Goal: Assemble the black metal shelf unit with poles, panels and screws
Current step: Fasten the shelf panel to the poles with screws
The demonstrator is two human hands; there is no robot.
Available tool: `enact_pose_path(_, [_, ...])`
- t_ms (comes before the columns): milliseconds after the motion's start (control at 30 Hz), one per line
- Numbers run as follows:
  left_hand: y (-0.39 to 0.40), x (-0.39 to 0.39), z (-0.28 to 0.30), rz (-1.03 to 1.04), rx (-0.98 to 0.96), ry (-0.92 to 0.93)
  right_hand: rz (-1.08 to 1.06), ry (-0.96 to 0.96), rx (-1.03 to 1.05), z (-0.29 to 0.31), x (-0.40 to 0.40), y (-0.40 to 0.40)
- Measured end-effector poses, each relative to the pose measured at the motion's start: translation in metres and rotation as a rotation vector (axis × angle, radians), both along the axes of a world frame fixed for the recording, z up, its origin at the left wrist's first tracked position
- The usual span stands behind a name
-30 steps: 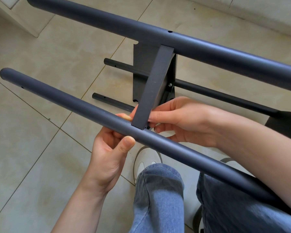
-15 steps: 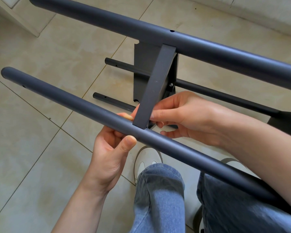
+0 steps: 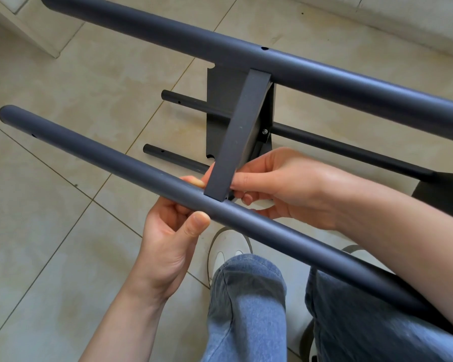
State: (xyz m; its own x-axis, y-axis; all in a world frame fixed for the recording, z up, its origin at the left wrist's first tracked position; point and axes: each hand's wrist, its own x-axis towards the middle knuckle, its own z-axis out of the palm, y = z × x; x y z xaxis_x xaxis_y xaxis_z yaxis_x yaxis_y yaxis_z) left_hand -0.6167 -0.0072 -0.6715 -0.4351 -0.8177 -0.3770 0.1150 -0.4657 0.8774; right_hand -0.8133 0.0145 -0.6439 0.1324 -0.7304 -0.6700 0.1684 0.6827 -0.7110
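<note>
Left hand (image 3: 168, 239) grips smooth matte round near pole (image 3: 115, 163); right hand (image 3: 280, 186) pinches flat panel edge (image 3: 236, 137); glossy beige tiled floor (image 3: 50, 205) beneath.

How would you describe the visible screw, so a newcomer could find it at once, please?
Start at the shelf panel bridging the two thick poles. Behind its right edge, above the right hand, sits the screw: the only shiny silver spot among dark metal.

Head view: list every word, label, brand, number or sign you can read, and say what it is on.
None: no readable text shows on the near pole, far pole, panel, floor tiles, jeans or shoe.
</note>
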Motion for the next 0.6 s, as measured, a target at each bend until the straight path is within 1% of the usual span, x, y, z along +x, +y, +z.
enact_pose_path(133, [0.0009, 0.0028, -0.0054, 0.015, -0.008, 0.025, -0.019, 0.018, -0.041, -0.0015, -0.0017, 0.0004])
enact_pose_path(333, [0.0005, -0.0004, -0.0013, -0.002, 0.002, 0.0, -0.026, -0.038, 0.006, -0.0017, 0.0004, 0.0])
enact_pose_path(600, [0.0008, -0.0004, -0.0005, 0.007, 0.023, 0.012, 0.023, 0.0, 0.016, -0.0026, 0.001, -0.0011])
